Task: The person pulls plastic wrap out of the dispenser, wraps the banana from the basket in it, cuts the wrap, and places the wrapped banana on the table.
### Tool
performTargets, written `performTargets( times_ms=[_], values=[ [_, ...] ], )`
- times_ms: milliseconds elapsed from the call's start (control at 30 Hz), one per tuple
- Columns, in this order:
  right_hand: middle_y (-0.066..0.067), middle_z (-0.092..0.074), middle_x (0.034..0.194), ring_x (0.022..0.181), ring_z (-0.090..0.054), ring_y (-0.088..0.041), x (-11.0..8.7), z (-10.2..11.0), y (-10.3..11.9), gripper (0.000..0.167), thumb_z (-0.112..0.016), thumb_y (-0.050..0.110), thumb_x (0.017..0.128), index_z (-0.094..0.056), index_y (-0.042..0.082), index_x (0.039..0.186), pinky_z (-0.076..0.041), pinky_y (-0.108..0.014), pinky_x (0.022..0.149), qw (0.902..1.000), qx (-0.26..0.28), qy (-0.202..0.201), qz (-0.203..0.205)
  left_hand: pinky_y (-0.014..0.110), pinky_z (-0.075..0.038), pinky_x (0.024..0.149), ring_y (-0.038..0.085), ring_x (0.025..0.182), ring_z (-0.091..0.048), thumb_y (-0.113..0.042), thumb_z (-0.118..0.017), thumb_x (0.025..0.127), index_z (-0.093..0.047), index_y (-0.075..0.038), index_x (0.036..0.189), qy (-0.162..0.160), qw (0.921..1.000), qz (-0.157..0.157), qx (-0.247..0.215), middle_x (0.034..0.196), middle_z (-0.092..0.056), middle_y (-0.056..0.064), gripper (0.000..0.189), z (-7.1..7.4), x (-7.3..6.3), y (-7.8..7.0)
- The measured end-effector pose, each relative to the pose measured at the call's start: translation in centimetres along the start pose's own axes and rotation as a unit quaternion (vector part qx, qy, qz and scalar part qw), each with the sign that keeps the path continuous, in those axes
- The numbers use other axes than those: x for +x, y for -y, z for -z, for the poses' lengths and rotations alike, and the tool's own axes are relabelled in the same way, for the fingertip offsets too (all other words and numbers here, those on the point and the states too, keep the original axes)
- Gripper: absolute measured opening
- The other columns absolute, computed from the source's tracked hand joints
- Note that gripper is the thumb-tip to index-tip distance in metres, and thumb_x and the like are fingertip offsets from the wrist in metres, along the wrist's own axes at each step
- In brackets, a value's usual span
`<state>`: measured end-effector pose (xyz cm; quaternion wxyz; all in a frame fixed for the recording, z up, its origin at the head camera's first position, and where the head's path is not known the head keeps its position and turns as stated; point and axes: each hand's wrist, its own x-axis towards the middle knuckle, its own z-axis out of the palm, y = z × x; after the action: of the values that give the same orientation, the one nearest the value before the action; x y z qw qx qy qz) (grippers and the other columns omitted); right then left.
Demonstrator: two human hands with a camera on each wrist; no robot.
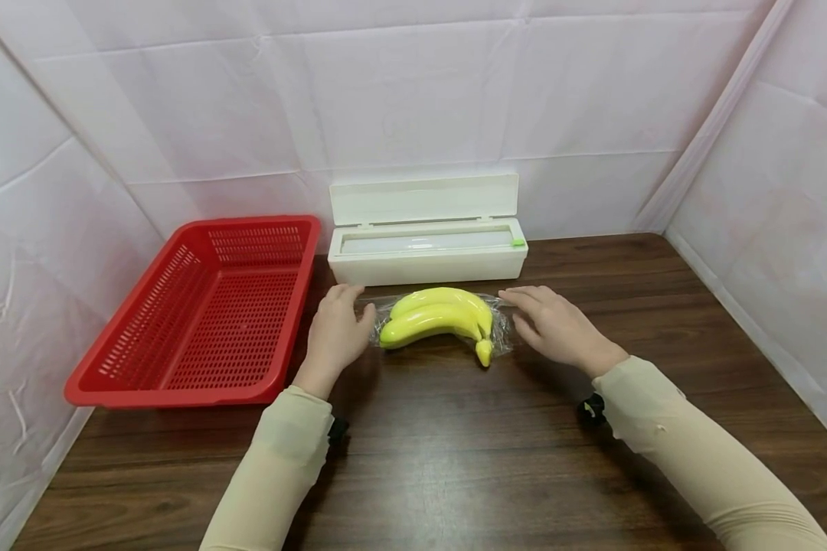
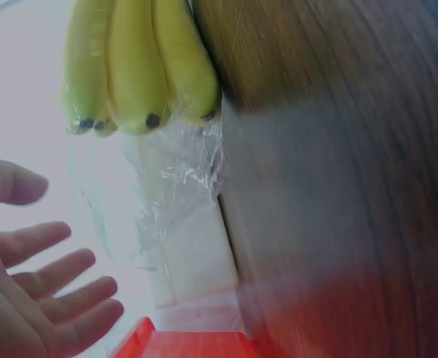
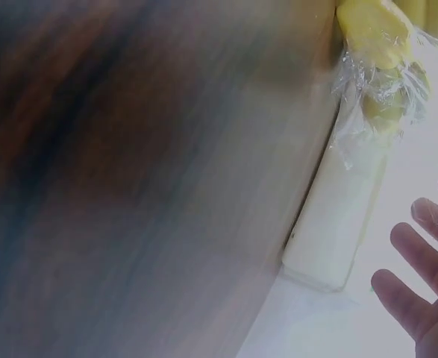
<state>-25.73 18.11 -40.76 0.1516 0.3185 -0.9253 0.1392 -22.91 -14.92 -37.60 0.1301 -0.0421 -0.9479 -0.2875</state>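
A bunch of yellow bananas (image 1: pixel 437 314) lies on the table in front of me, its stem end pointing right and towards me. Clear plastic wrap (image 1: pixel 501 325) surrounds it and sticks out in crumpled ends on both sides; the left end also shows below the banana tips in the left wrist view. Beside that left end is my left hand (image 1: pixel 338 329), fingers spread apart in its wrist view (image 2: pixel 47 283). My right hand (image 1: pixel 554 325) hovers by the right end of the wrap, its fingers (image 3: pixel 420 253) extended and parted. Neither hand grips anything.
Behind the bananas stands a white wrap dispenser box (image 1: pixel 427 268), lid raised, with a roll inside and a green slider at its right. A red perforated basket (image 1: pixel 292 321) sits at the left. White cloth walls (image 1: pixel 413 99) enclose the dark wooden table (image 1: pixel 441 459).
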Motion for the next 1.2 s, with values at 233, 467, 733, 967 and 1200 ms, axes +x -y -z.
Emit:
performTargets(
  times_ms=[233,467,733,967,1200],
  values=[
    [-0.015,-0.051,0.136,0.123,-0.048,-0.035,0.4,-0.1,0.7,0.04,-0.053,0.019,0.094,-0.054,0.007,0.132,-0.038,-0.052,0.101,0.9997,0.025,-0.005,-0.004,0.052,-0.037,0.105,0.034,0.13,-0.043,-0.038,-0.057,0.092,-0.05,-0.006,0.136,0.053,0.9955,-0.075,0.022,0.142,-0.045,0.015,0.055,-0.6,0.0,-0.6],
    [-0.015,-0.05,0.138,0.125,-0.046,-0.035,0.8,-0.5,1.1,0.054,-0.06,0.031,0.091,-0.047,0.007,0.138,-0.036,-0.054,0.102,0.9992,0.032,0.016,-0.014,0.055,-0.035,0.106,0.032,0.132,-0.041,-0.044,-0.06,0.089,-0.046,-0.01,0.14,0.087,0.9854,-0.134,0.059,0.145,-0.042,0.014,0.063,-1.5,0.0,-1.0],
    [-0.014,-0.05,0.137,0.124,-0.047,-0.033,1.3,-0.8,1.8,0.068,-0.069,0.04,0.083,-0.045,0.01,0.139,-0.037,-0.056,0.099,0.9994,0.03,0.018,0.008,0.051,-0.038,0.104,0.029,0.134,-0.039,-0.039,-0.067,0.086,-0.047,-0.015,0.14,0.106,0.9731,-0.181,0.096,0.147,-0.04,0.012,0.062,-2.6,0.0,-1.6],
    [-0.014,-0.043,0.145,0.128,-0.045,-0.032,1.8,-1.3,2.2,0.074,-0.068,0.048,0.082,-0.042,0.014,0.142,-0.03,-0.056,0.106,0.9986,0.025,0.043,0.015,0.051,-0.037,0.103,0.029,0.13,-0.044,-0.03,-0.069,0.086,-0.049,-0.016,0.137,0.09,0.966,-0.201,0.136,0.143,-0.045,0.011,0.057,-3.1,-0.2,-2.1],
    [-0.014,-0.047,0.142,0.126,-0.047,-0.03,1.8,-1.6,2.9,0.072,-0.07,0.048,0.08,-0.048,0.011,0.138,-0.027,-0.056,0.108,0.9986,0.011,0.048,0.021,0.057,-0.037,0.101,0.029,0.121,-0.053,-0.026,-0.069,0.085,-0.052,-0.016,0.135,0.066,0.9629,-0.212,0.154,0.137,-0.052,0.01,0.053,-3.3,-0.4,-2.2]
  ],
)
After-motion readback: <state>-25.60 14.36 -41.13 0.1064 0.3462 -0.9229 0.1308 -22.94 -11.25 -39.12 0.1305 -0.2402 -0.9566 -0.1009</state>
